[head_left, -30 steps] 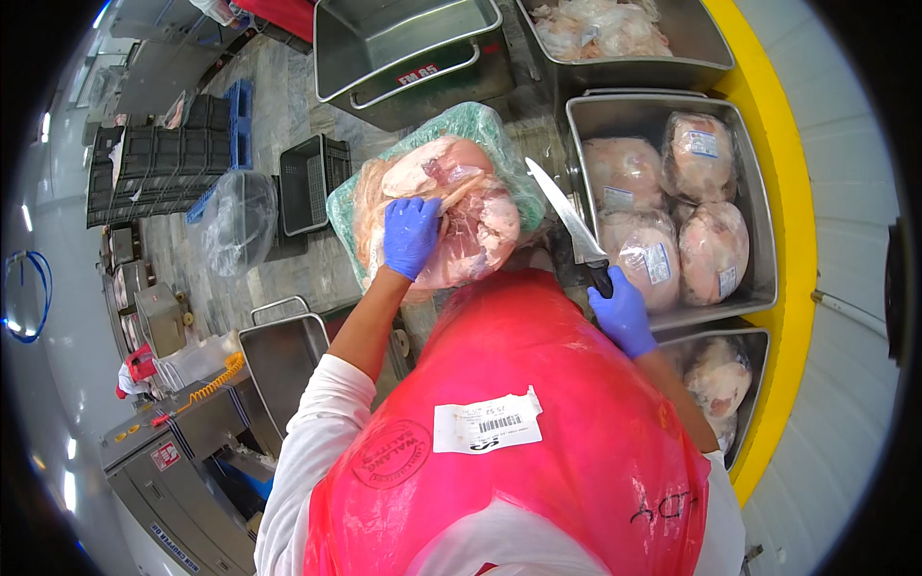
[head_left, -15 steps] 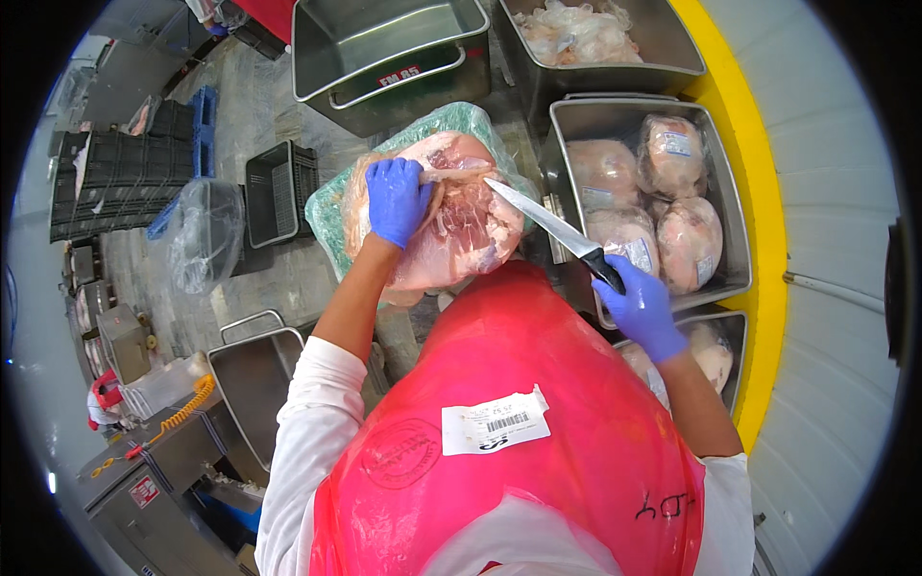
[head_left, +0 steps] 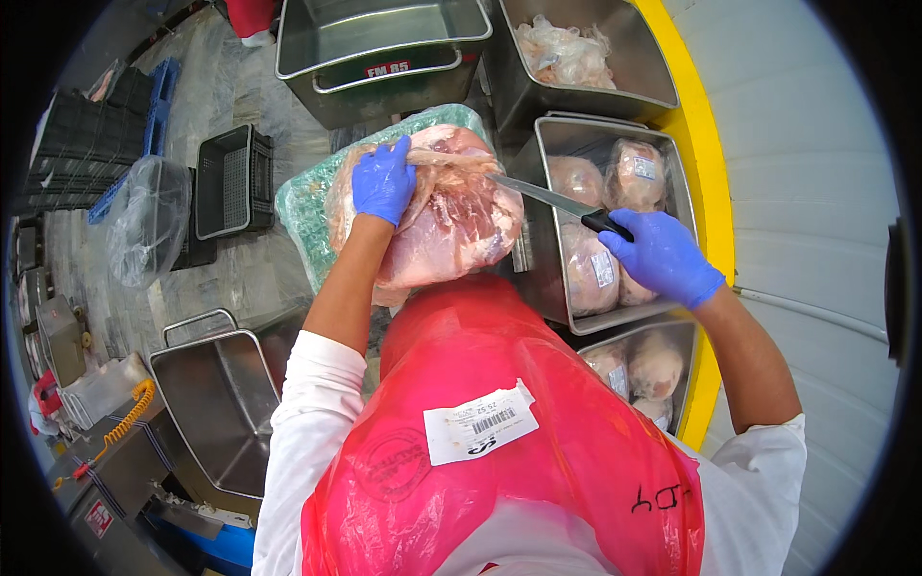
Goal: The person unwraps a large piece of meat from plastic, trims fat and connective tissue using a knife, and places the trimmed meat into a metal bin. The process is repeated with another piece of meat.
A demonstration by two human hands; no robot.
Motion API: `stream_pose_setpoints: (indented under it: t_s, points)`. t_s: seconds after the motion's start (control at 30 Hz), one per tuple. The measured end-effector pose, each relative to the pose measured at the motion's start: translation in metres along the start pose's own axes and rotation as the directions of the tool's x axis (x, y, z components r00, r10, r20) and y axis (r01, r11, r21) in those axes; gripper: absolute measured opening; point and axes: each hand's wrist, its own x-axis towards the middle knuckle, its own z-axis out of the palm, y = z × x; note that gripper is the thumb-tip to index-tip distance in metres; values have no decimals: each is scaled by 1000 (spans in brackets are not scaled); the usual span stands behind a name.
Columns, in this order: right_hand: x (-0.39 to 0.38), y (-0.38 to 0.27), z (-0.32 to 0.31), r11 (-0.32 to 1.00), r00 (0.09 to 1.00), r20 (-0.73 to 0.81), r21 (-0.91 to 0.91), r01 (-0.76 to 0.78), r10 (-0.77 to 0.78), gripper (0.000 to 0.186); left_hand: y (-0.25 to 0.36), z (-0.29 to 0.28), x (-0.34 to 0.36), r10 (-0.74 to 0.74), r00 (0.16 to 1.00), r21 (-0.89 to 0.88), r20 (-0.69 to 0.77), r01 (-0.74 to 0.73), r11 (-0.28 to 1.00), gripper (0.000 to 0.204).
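Note:
A large piece of raw meat (head_left: 451,226), pink with pale fat, lies in front of me on a surface covered in greenish plastic wrap (head_left: 305,221). My left hand (head_left: 384,182), in a blue glove, is closed on a pale, loose flap (head_left: 437,173) along the meat's upper left; whether this is skin or film, I cannot tell. In my right hand (head_left: 667,257), also gloved in blue, is a long knife (head_left: 557,200), gripped by its black handle. The blade points left, its tip at the meat's upper right, beside the flap.
Metal bins stand to the right: one holds crumpled clear plastic (head_left: 567,56), another (head_left: 543,259) several wrapped meat pieces, a third (head_left: 687,379) more of them. A metal bin (head_left: 384,69) stands ahead. At left are a black crate (head_left: 230,187), bagged plastic (head_left: 149,226) and another metal bin (head_left: 216,403).
My right hand has moved right and slightly up with the knife, whose blade now lies flatter. The left hand keeps its hold on the flap. The whole view has shifted somewhat.

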Motion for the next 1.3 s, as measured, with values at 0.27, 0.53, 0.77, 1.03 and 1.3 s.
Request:
stream_pose_setpoints:
  t_s: [0.27, 0.53, 0.77, 1.03, 1.3]
  points:
    - [67, -46, -67, 980, 957, 278, -198, -23, 79, 36, 2, -1, 3, 38, 999, -110, -3, -38, 993, 35]
    - [34, -14, 32, 996, 994, 88, 52, -66, 61, 37, 3, -6, 2, -13, 1000, -173, 18, 16, 985, 35]
    - [-14, -32, 189, 918, 937, -152, 298, -261, 316, 43, -3, 5, 2, -72, 997, -180, 34, 77, 981, 29]
    - [-57, 5, 155, 867, 952, -116, 454, -204, 284, 51, -8, 6, 7, -48, 998, -243, -30, 40, 969, 33]
    - [-32, 46, 52, 929, 994, -109, 370, 13, 29, 48, -3, 5, 5, 25, 999, -266, -42, -36, 963, 31]
